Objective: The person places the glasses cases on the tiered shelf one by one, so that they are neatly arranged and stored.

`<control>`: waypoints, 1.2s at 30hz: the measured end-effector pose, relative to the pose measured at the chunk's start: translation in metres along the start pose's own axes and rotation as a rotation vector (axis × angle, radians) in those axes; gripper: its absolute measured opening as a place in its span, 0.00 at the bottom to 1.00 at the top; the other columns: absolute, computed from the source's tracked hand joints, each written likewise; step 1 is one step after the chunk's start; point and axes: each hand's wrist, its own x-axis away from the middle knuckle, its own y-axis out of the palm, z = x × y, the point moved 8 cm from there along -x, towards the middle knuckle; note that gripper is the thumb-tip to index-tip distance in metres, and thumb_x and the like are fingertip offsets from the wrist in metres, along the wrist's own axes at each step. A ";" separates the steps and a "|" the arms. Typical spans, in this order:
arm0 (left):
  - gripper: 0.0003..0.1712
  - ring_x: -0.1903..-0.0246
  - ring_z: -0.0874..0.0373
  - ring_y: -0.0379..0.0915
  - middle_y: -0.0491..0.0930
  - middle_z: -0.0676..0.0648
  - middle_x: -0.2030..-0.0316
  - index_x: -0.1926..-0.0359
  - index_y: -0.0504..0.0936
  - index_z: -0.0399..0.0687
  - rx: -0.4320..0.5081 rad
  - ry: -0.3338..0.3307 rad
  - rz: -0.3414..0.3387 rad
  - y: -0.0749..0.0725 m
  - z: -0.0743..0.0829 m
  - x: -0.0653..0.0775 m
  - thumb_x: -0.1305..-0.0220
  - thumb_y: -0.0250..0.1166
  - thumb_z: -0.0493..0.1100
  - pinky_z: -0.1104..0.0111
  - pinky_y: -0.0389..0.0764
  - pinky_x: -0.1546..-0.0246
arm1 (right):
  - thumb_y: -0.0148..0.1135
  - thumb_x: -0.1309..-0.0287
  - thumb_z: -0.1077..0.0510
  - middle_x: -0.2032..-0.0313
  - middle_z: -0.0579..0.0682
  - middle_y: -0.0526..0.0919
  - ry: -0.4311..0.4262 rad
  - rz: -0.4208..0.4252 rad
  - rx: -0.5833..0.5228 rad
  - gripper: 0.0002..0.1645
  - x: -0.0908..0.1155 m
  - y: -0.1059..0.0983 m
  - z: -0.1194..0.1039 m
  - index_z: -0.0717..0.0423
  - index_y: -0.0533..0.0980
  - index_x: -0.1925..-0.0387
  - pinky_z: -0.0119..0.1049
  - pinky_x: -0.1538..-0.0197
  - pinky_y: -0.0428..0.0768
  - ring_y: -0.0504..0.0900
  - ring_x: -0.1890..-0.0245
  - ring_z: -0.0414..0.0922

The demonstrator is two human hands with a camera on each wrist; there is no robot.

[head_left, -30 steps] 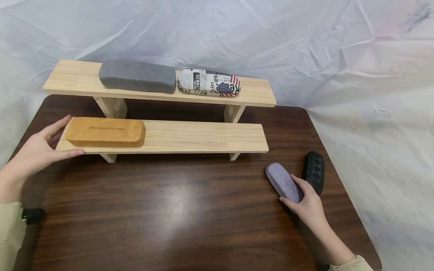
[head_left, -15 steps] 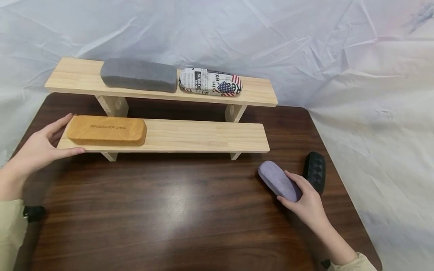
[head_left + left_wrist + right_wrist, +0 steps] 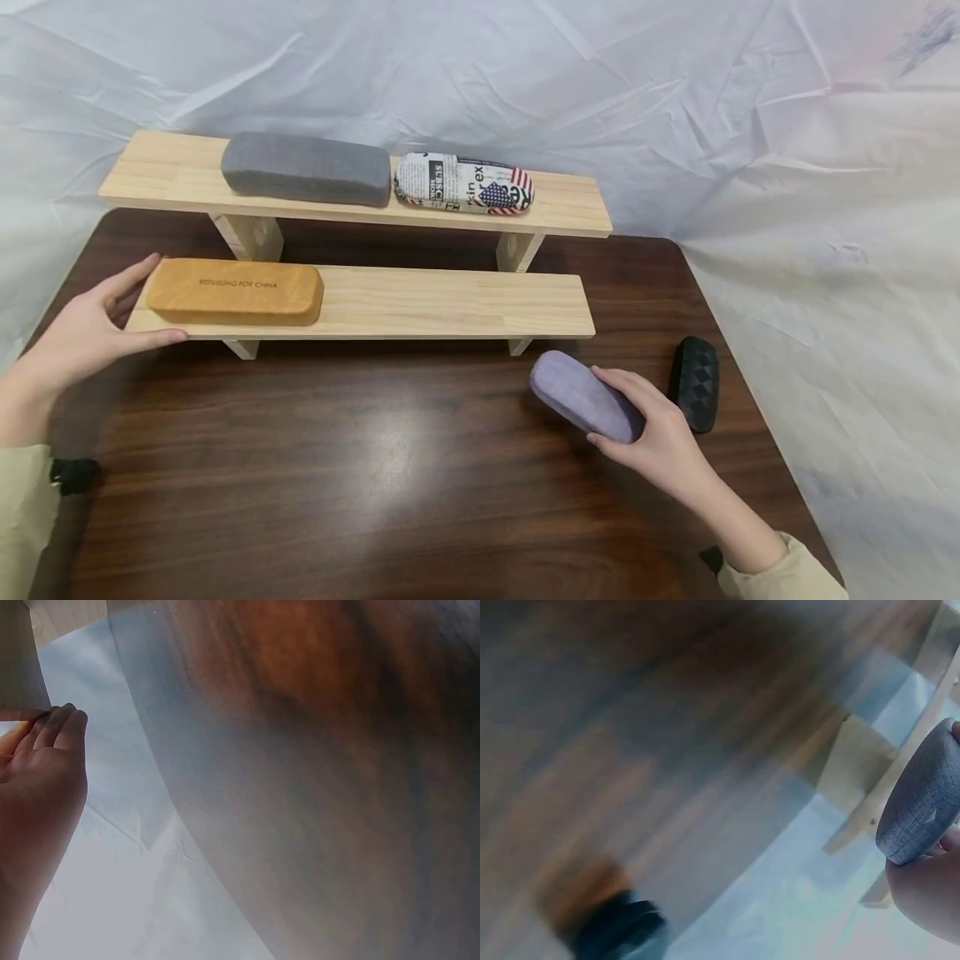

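In the head view my right hand (image 3: 663, 433) grips the near end of a lavender glasses case (image 3: 577, 390), thumb on one side and fingers on the other, above the table. The right wrist view shows this case (image 3: 922, 795) with a fabric-like surface. My left hand (image 3: 86, 333) holds the left end of the lower board of a two-tier wooden shelf (image 3: 450, 304), thumb along its front edge. Beside that hand lies an orange glasses case (image 3: 234, 292) lettered "REFUELING FOR CHINA". The upper board carries a grey glasses case (image 3: 306, 169) and a newspaper-print one (image 3: 463, 183).
A black glasses case (image 3: 697, 383) with a diamond pattern lies near the right edge of the dark wooden table (image 3: 360, 467). Crumpled white sheeting (image 3: 810, 208) hangs behind the table and along its right side.
My right hand has moved left with the lavender case, away from the black one and nearer the lower board's right end. The left hand keeps its place on the shelf.
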 end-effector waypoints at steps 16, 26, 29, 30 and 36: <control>0.66 0.42 0.94 0.54 0.44 0.42 0.15 0.14 0.40 0.66 0.022 0.007 0.004 -0.002 0.001 0.003 0.36 0.79 0.44 0.97 0.57 0.55 | 0.86 0.54 0.62 0.34 0.54 0.82 -0.184 -0.136 -0.080 0.48 -0.080 0.013 -0.041 0.50 0.77 0.29 0.42 0.39 0.79 0.81 0.36 0.53; 0.66 0.44 0.93 0.56 0.46 0.33 0.17 0.14 0.41 0.66 0.027 0.012 0.002 -0.001 0.002 -0.001 0.37 0.80 0.44 0.97 0.58 0.56 | 0.85 0.54 0.60 0.34 0.54 0.83 -0.269 -0.220 -0.165 0.46 -0.127 0.035 -0.064 0.54 0.78 0.30 0.52 0.31 0.76 0.79 0.32 0.53; 0.67 0.44 0.93 0.56 0.47 0.31 0.17 0.14 0.41 0.66 0.024 0.014 0.005 -0.001 0.003 -0.001 0.37 0.80 0.44 0.97 0.58 0.56 | 0.85 0.53 0.59 0.34 0.53 0.83 -0.284 -0.240 -0.178 0.46 -0.139 0.043 -0.069 0.54 0.78 0.30 0.51 0.30 0.75 0.79 0.32 0.52; 0.67 0.44 0.93 0.55 0.47 0.31 0.17 0.13 0.41 0.66 0.022 0.015 0.006 -0.002 0.003 -0.001 0.37 0.80 0.44 0.97 0.58 0.56 | 0.85 0.53 0.59 0.33 0.53 0.83 -0.288 -0.248 -0.179 0.46 -0.143 0.046 -0.071 0.54 0.77 0.30 0.51 0.30 0.75 0.79 0.32 0.51; 0.66 0.42 0.92 0.54 0.45 0.36 0.16 0.13 0.40 0.63 0.021 0.013 0.002 -0.001 0.004 -0.001 0.36 0.79 0.45 0.98 0.58 0.56 | 0.85 0.53 0.57 0.33 0.54 0.82 -0.331 -0.301 -0.179 0.47 -0.164 0.062 -0.085 0.55 0.77 0.30 0.50 0.29 0.75 0.78 0.32 0.52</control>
